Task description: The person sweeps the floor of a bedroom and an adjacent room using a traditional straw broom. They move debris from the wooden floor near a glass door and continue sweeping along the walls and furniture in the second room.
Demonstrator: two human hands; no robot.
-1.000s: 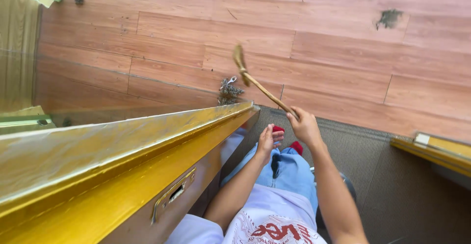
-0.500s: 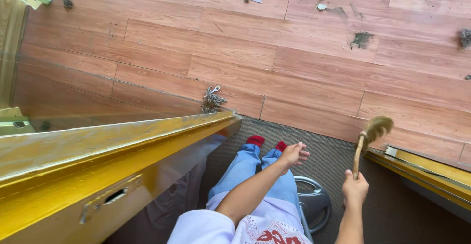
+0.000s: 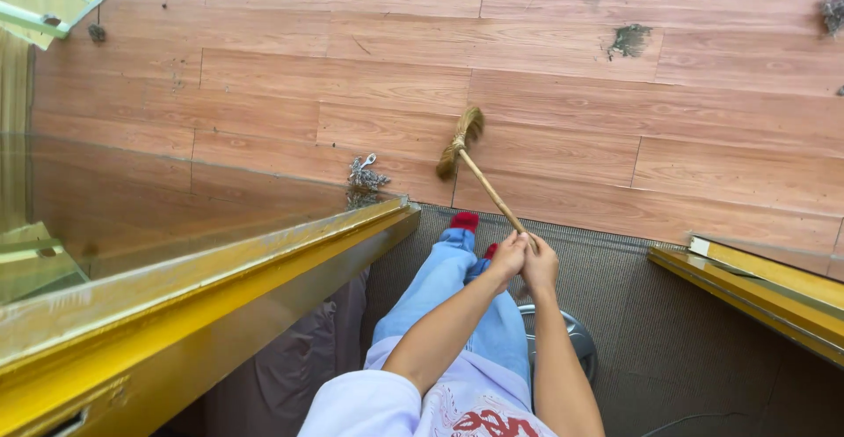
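Head view, looking straight down: a small hand broom (image 3: 472,157) is held by its thin stick, with the left hand (image 3: 508,257) and the right hand (image 3: 541,263) pressed side by side, both grips closed tight around the near end of the handle. The straw head is seen well out ahead of the grip and a little to its left, resting on or just above the wooden plank floor (image 3: 563,112); contact cannot be confirmed from this angle.

Left of the grip and slightly ahead, a small clump of dusty debris (image 3: 363,176) is spotted at the corner where the floor meets a yellow-framed glass case (image 3: 202,270). Far beyond the grip, darker patches of dirt (image 3: 629,40) are scattered on the planks. Just below the grip, red socks (image 3: 465,221) and blue trousers are seen on a dark woven mat (image 3: 668,314), and off to the right of the grip a second yellow-edged case (image 3: 765,283) is visible.

Risks from here, as judged: with both hands bunched at the very end of a long thin stick, control of the straw head is weak, so debris could be flicked rather than gathered. A wide stroke to the left could strike the glass case. The clump tucked into that corner could easily be missed or pushed under the frame.
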